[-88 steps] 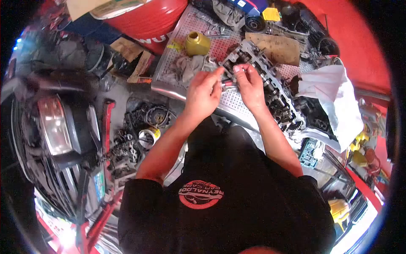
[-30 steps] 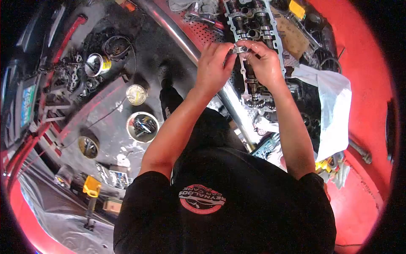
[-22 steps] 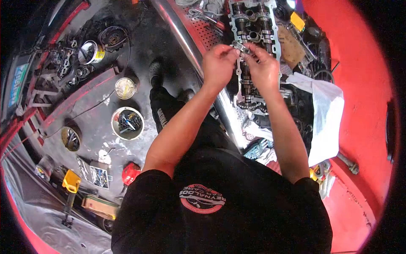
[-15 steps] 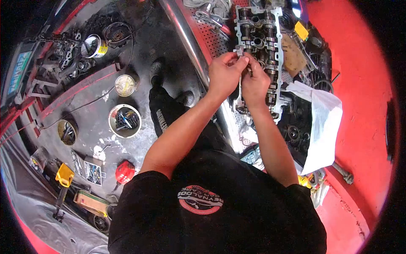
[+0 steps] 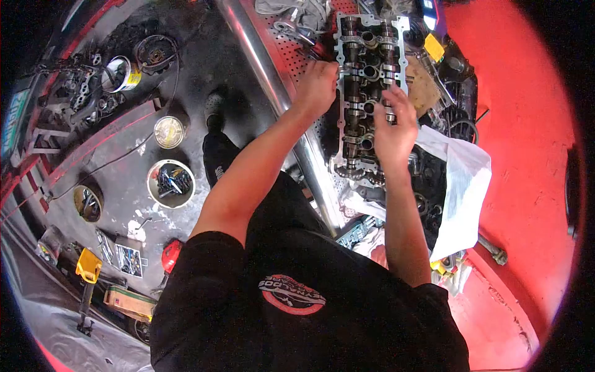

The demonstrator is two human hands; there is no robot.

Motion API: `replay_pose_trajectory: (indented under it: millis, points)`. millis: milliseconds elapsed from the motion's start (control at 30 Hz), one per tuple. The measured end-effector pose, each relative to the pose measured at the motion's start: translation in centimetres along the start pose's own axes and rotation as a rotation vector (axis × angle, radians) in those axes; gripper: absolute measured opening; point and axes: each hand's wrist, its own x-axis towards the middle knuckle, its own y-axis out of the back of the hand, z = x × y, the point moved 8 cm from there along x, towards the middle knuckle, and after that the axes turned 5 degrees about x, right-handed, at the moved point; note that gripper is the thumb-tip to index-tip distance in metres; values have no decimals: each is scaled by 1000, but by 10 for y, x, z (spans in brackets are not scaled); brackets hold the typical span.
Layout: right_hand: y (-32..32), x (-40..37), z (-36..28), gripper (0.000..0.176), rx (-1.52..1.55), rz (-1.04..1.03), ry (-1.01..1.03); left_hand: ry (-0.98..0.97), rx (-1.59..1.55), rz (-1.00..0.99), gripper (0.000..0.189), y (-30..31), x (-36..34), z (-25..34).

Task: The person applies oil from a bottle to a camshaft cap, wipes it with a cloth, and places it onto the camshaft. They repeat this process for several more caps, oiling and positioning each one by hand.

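A metal cylinder head (image 5: 340,124) with dark camshafts (image 5: 352,93) lies lengthwise in front of me. At its left edge is my left hand (image 5: 317,88), back upward, fingers bent together with their tips hidden; whatever they may hold does not show. My right hand (image 5: 398,127) hovers over the right side of the head, slightly blurred, with fingers apart and nothing visible in them. Round tube openings (image 5: 370,72) run down the middle between the two camshafts.
Left of the head are a red perforated surface (image 5: 294,71) and a shiny metal bar (image 5: 263,68). A white sheet (image 5: 468,186) and a cardboard piece (image 5: 423,87) lie to the right. On the floor stand a bucket of tools (image 5: 170,183) and a round can (image 5: 169,132).
My hands were together over the head, fingers pinching a small metal piece. They have parted: left hand to the left edge, right hand to the right and down. The view has shifted slightly.
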Motion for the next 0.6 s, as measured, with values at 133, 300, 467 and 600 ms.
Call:
replay_pose_trajectory:
  millis: [133, 300, 467, 600]
  points:
    - [5, 31, 5, 24, -176, -51, 61, -107, -42, 21, 32, -28, 7, 7]
    - [-23, 58, 11, 26, -273, -181, 275, -138, 16, 3, 34, -35, 11, 14]
    - [-64, 64, 23, 34, -374, -378, 323, -198, 60, 63, 32, -35, 10, 13]
    - [-80, 68, 26, 35, -506, -482, 342, -198, -74, 125, 24, -29, 9, 11]
